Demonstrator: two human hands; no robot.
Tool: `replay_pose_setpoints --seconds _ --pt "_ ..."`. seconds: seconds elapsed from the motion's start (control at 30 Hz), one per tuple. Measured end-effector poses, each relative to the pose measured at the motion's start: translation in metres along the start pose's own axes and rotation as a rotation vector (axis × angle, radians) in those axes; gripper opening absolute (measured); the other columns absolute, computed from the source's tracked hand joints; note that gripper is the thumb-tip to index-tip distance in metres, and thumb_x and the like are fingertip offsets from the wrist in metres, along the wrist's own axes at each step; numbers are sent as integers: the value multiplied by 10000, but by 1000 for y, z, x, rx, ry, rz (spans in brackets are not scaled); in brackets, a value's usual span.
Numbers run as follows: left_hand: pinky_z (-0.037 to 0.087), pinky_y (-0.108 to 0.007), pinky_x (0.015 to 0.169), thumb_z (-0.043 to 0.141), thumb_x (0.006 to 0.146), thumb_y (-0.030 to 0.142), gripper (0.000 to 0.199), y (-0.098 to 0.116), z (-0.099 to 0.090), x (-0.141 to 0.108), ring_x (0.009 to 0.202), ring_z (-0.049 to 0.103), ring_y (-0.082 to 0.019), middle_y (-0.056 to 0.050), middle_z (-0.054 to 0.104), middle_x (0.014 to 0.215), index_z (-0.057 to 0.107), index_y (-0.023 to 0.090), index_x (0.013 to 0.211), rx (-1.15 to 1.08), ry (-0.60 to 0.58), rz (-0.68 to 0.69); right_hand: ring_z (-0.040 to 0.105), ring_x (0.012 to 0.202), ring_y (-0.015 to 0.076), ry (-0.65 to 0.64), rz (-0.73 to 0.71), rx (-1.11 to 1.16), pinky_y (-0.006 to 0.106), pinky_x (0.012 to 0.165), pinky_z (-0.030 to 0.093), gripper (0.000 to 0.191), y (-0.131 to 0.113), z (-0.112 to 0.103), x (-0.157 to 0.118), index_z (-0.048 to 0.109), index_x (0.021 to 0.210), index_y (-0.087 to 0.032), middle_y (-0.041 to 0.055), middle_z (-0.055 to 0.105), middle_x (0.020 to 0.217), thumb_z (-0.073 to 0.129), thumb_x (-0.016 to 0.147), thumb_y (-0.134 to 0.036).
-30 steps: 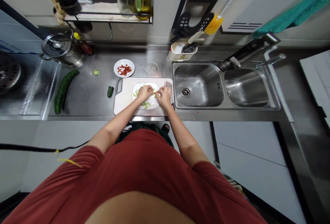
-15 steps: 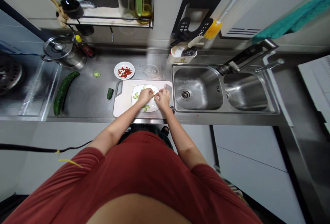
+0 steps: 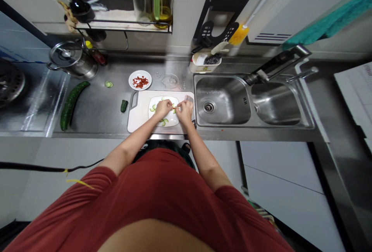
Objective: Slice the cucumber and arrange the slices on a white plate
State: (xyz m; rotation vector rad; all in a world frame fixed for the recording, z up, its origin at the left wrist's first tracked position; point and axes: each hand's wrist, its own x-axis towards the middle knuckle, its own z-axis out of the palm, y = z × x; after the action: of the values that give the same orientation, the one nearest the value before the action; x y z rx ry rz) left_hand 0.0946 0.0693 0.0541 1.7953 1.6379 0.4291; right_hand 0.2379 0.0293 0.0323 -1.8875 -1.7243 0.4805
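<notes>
Your right hand is narrow, its fingertips pinched on a thin pale-green cucumber slice. Your left hand curls just beside it, its fingers reaching toward the same slice, though whether they grip it too is too small to tell. Beneath both hands lies a white oval ceramic plate. Curved pale-green cucumber slices sit on it just below your left hand, with more along its left edge and top; your hands hide its middle. So part of the plate is laid with slices, and how much remains bare cannot be told. The plate rests on a white plastic cutting board. Left of your left hand, off the board, lies a short dark-green cucumber end on the brushed-steel counter. Farther left are a lone cucumber slice and a long dark-green cucumber, uncut where visible. Ahead of your left hand, a small round white plate holds chopped red pieces; none show on the oval plate. Right of your right hand is a stainless-steel double sink.
</notes>
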Motion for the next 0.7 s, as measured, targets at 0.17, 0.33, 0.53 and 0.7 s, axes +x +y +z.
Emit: replay_pose_setpoints --seconds 0.17,0.33,0.53,0.7 --pt "421 -253 708 624 728 196 133 1 2 -2 755 609 -167 -27 694 811 685 200 846 17 9 30 331 1134 296 -50 20 -25 433 966 311 151 -1 2 0 599 897 -200 109 473 1136 539 824 -318" --pt "419 -254 705 617 740 204 125 1 2 -3 767 611 -172 -40 694 826 681 195 848 31 2 39 346 1113 294 -10 5 -3 436 960 322 136 0 4 -2 604 862 -199 99 484 1108 567 802 -314" --pt "422 -254 710 622 750 225 128 -1 -1 -4 766 612 -170 -37 687 806 681 198 860 3 30 30 366 1101 278 55 -6 38 416 951 337 144 0 1 -1 610 838 -202 92 496 1058 550 811 -329" --pt "421 -243 703 632 735 235 129 -5 -6 -6 745 605 -155 -16 681 780 686 208 850 -37 68 -5 409 1075 262 137 -30 94 411 970 320 165 -3 0 -4 625 839 -206 82 514 1014 541 821 -346"
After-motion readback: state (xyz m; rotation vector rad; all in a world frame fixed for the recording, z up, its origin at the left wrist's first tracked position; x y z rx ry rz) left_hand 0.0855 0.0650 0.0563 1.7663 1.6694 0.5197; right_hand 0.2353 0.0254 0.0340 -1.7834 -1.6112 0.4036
